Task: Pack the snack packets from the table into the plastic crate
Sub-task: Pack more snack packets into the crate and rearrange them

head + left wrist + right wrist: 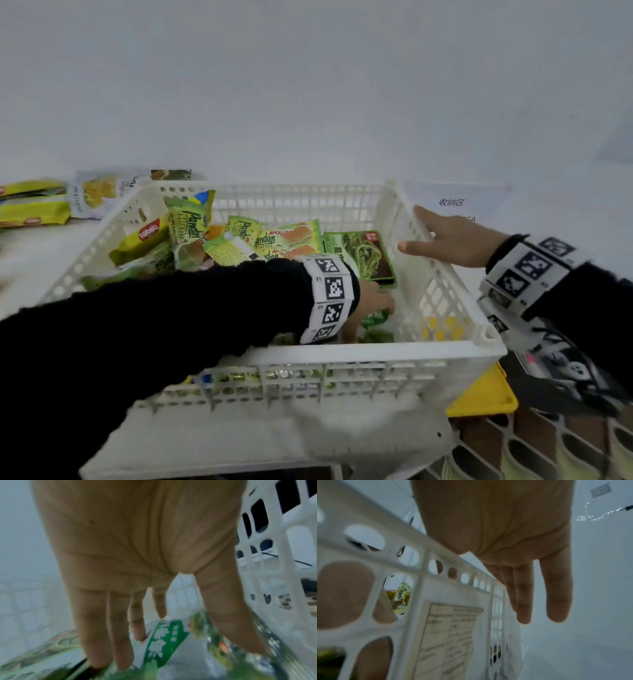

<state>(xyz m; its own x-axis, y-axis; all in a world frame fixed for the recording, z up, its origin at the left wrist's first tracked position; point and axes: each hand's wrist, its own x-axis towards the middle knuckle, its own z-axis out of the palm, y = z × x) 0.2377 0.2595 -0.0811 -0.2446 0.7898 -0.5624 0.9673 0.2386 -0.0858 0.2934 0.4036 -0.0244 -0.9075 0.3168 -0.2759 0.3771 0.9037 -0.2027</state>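
left hand [371, 305] reaching into white slatted plastic crate [342, 349], fingers straight, slightly spread, tips touching green-and-white snack packet [164, 643] on crate floor, near-right corner | packet's long axis running along fingers | right hand [452, 240] flat, fingers extended, resting on right rim | yellow-green packets [34, 205] waiting on table, far left, left hand nearer

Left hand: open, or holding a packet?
Open. Left hand shows straight fingers pointing down at green packet, none curled round it.

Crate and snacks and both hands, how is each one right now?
plastic crate: upright on the table, partly filled with packets.
left hand: inside the crate, fingers straight, reaching down onto a green packet.
right hand: open, resting on the crate's right rim.
Pandan packet: standing tilted in the crate.
packets on table: lying outside, not yet packed.
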